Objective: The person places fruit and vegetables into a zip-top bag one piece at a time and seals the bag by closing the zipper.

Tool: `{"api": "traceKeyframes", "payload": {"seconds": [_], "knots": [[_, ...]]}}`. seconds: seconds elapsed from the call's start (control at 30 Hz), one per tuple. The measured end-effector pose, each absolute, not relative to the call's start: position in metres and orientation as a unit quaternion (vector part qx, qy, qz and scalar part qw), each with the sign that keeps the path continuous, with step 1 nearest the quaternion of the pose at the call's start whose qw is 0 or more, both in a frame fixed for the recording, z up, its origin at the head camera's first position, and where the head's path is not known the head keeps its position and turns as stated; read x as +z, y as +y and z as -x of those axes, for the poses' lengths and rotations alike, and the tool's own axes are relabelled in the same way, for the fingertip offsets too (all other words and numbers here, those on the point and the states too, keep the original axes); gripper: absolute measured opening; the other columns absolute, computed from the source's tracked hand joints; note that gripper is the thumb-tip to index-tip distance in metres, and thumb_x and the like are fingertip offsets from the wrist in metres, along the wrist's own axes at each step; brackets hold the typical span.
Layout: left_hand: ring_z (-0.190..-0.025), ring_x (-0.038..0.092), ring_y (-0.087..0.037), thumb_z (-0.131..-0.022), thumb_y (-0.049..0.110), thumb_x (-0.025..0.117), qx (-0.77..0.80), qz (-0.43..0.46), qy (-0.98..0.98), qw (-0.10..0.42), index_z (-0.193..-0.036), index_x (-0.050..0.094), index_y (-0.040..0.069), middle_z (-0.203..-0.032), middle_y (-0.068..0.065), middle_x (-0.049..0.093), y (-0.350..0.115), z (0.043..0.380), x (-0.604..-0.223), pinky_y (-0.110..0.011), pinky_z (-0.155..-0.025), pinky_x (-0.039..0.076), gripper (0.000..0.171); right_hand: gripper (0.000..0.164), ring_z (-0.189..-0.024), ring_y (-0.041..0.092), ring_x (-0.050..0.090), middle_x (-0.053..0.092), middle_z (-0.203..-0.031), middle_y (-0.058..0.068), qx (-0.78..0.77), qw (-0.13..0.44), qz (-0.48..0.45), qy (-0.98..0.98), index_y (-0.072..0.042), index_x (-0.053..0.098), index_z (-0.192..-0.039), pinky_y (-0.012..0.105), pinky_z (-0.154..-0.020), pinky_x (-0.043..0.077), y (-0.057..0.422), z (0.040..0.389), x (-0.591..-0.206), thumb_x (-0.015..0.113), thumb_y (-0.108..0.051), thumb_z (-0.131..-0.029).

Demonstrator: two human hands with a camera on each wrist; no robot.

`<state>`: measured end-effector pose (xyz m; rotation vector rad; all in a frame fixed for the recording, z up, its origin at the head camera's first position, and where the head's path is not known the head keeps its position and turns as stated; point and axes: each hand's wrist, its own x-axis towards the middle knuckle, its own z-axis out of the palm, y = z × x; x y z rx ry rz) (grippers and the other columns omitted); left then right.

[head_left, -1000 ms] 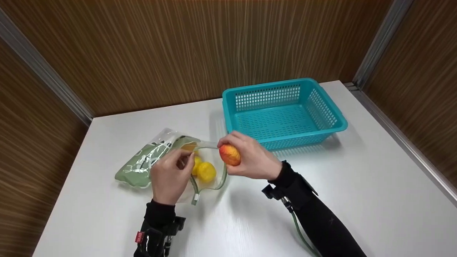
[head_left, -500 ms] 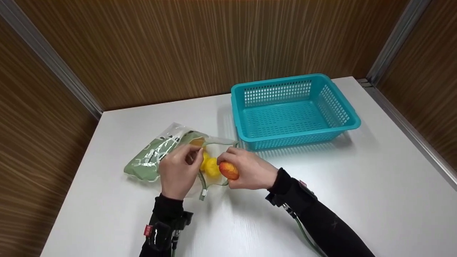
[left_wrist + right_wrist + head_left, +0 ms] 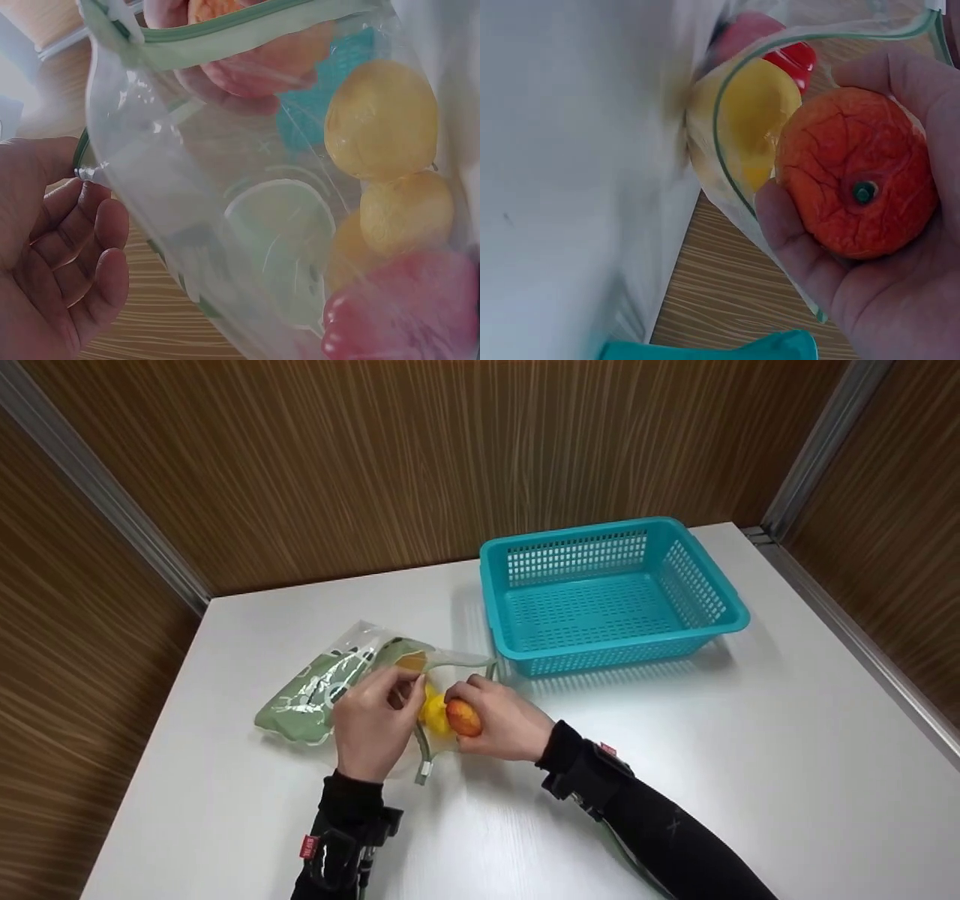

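Observation:
A clear zip bag (image 3: 307,705) with green print lies on the table, its green-edged mouth spread open toward the right. My left hand (image 3: 367,731) pinches the rim of that mouth between thumb and forefinger, as the left wrist view also shows. My right hand (image 3: 510,724) grips a round, wrinkled orange-red fruit (image 3: 855,176) with a small green stem. Fingers and fruit are right at the bag's mouth, overlapping it in the head view. Inside the bag are yellow fruits (image 3: 381,120) and a glossy red pepper-like piece (image 3: 405,307).
A turquoise perforated plastic basket (image 3: 615,641) stands behind and to the right of the bag. The white table (image 3: 675,750) is bounded by wood-grain panels (image 3: 375,457) at the back and sides.
My right hand has moved left and lower with the orange-red fruit, from the bag's far-right rim to over its mouth beside the yellow fruit. My left hand keeps its pinch on the rim.

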<state>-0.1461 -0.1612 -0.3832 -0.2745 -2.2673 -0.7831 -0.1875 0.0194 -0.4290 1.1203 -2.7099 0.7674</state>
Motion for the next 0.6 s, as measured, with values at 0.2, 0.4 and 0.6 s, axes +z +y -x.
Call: {"api": "traceKeyframes", "payload": {"seconds": [0.2,0.4,0.6], "knots": [[-0.056,0.056,-0.011,-0.082,0.016,0.071,-0.303,0.116,-0.876,0.356,-0.079,0.07,0.012,-0.065,0.002,0.064,-0.162,0.146,-0.383,-0.019,-0.051,0.042,0.005,0.045,-0.075,0.011,0.057,0.061,-0.094,0.001,0.244,0.062,-0.357,-0.899,-0.018,0.059,-0.113,0.02,-0.063,0.048,0.007,0.191,-0.439,0.072,-0.029,-0.071],[-0.055,0.057,-0.013,-0.082,0.016,0.071,-0.298,0.115,-0.875,0.365,-0.078,0.07,0.013,-0.064,0.002,0.063,-0.163,0.146,-0.383,-0.021,-0.051,0.043,0.005,0.048,-0.077,0.012,0.058,0.062,-0.094,0.002,0.241,0.044,-0.354,-0.902,-0.016,0.057,-0.118,0.019,-0.063,0.048,-0.007,0.198,-0.441,0.072,-0.03,-0.075],[-0.054,0.058,-0.012,-0.081,0.017,0.071,-0.281,0.118,-0.877,0.371,-0.078,0.069,0.014,-0.063,0.002,0.063,-0.161,0.147,-0.385,-0.022,-0.051,0.042,0.005,0.053,-0.076,0.013,0.056,0.061,-0.094,0.003,0.227,0.041,-0.339,-0.912,-0.015,0.055,-0.122,0.021,-0.062,0.046,-0.021,0.206,-0.441,0.072,-0.036,-0.077]]}}
